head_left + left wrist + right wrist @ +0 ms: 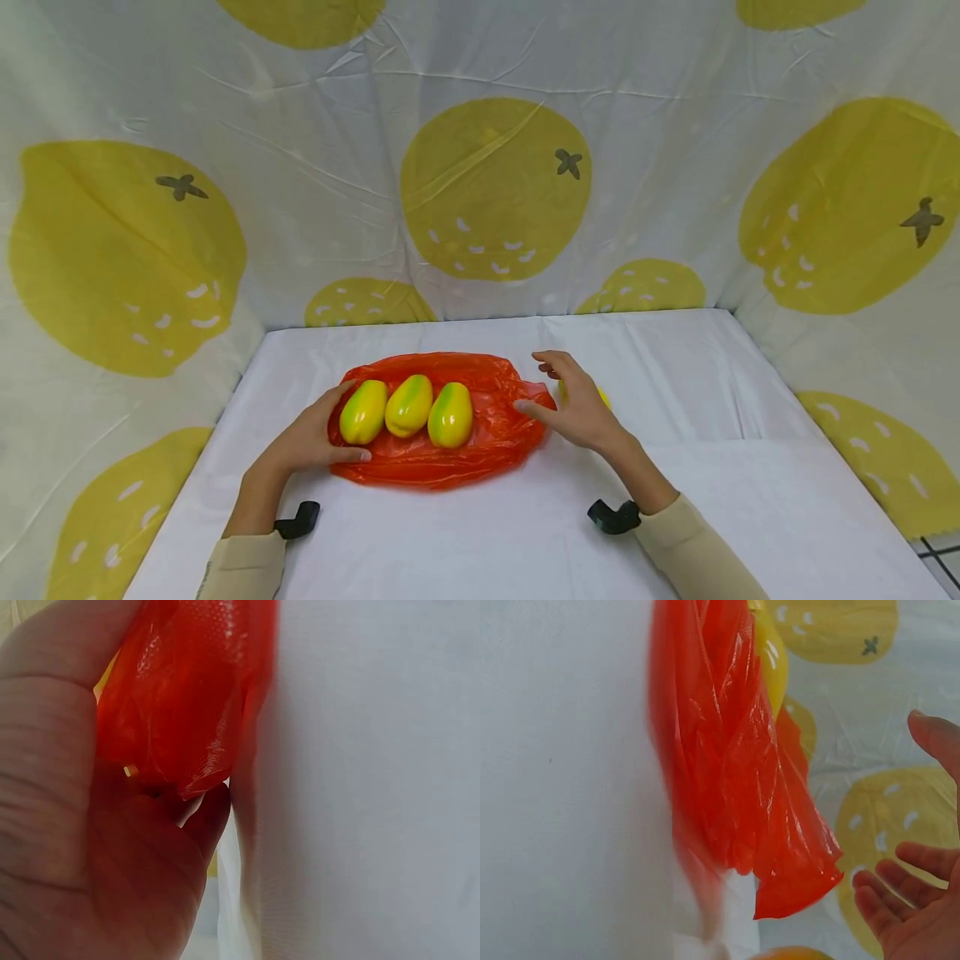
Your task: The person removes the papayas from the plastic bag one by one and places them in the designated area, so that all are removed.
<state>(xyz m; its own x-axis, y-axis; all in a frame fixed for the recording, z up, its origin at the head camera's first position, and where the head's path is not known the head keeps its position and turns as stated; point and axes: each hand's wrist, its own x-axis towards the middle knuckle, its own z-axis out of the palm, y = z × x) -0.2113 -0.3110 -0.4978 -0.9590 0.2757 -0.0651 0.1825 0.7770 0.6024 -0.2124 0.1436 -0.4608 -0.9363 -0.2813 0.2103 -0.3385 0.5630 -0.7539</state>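
Note:
Three glossy yellow-green fruits, shaped like small papayas or mangoes, lie in a row on a red plastic bag: a left fruit, a middle fruit and a right fruit. My left hand holds the bag's left end, its thumb in front and the other fingers around the far side. In the left wrist view, crinkled red plastic sits between thumb and fingers. My right hand hovers by the bag's right end, fingers spread and apart from the plastic. Another yellow fruit is mostly hidden behind that hand.
A white cloth covers the table. Lemon-printed fabric hangs behind it and along both sides. Each wrist wears a black camera, one on the left wrist and one on the right wrist.

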